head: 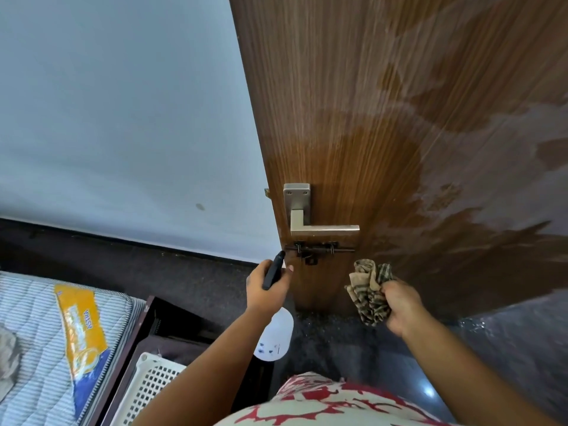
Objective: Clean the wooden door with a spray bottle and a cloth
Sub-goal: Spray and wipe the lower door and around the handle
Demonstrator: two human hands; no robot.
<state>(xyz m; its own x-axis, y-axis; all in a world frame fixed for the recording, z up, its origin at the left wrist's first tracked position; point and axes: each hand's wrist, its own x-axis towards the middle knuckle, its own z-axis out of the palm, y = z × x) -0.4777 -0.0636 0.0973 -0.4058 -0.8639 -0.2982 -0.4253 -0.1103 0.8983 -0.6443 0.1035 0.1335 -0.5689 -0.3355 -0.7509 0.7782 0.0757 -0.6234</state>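
The wooden door [384, 103] fills the right half of the head view, with large wet patches across its lower part. A metal lever handle [310, 221] and a dark sliding bolt [319, 249] sit near its left edge. My left hand [267, 287] grips a spray bottle [275, 336] with a white body and a black head, its nozzle pointing up toward the bolt. My right hand [399, 305] holds a crumpled brown checked cloth [368, 290] just off the door, below the handle.
A pale wall [123, 118] stands left of the door. A striped mattress [37, 333] with an orange label lies at the lower left, next to a dark wooden frame [147, 321] and a white perforated basket [150, 388]. The floor [507, 348] is dark.
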